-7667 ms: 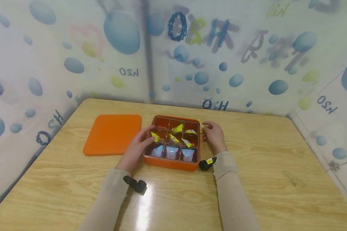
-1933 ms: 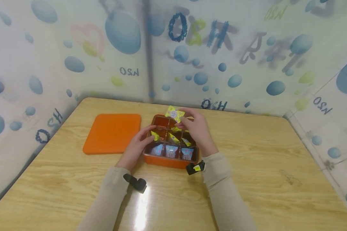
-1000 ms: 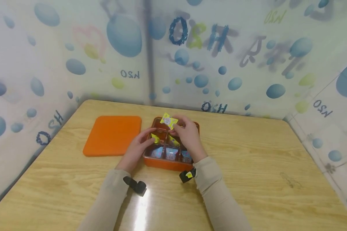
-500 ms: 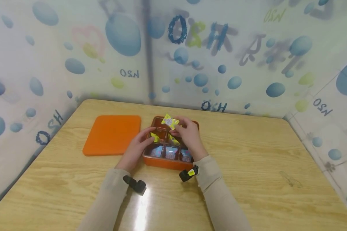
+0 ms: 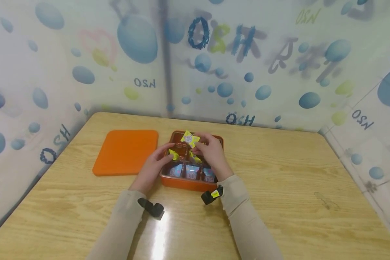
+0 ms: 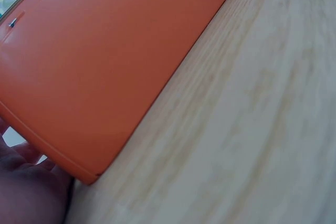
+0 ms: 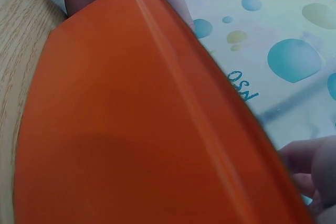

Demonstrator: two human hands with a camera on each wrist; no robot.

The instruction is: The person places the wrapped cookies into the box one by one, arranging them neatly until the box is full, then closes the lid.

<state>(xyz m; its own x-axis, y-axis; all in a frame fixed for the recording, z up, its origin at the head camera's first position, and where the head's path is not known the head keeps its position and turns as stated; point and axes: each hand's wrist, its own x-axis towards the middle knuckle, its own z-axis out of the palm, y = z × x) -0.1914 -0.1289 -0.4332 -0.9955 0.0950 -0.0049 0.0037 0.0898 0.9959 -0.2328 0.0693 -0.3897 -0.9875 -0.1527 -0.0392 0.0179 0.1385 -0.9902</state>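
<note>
In the head view, a square orange compartment box (image 5: pixel 187 184) stands uncovered on the table. My left hand (image 5: pixel 151 163) holds its left side, thumb over the rim beside a yellow wrapped candy (image 5: pixel 173 155). Over the back compartments, my right hand (image 5: pixel 211 150) pinches another yellow wrapped candy (image 5: pixel 189 139) between thumb and fingers. A third yellow candy (image 5: pixel 194 157) lies in the middle compartment. Blue packets (image 5: pixel 191 172) fill the front row. My right hand hides the compartments at the back right. Both wrist views show mostly the box's orange outer wall (image 6: pixel 121 51).
An orange lid (image 5: pixel 126 152) lies flat to the left of the box. The wooden table (image 5: pixel 295 187) ends at a wall covering printed with blue bubbles (image 5: pixel 225 90) at the back. Black wrist cameras (image 5: pixel 151 207) sit at both cuffs.
My right hand has come from beyond the box's right side with a yellow candy and moved left over the back compartments; lately it barely moves. My left hand has stayed at the box.
</note>
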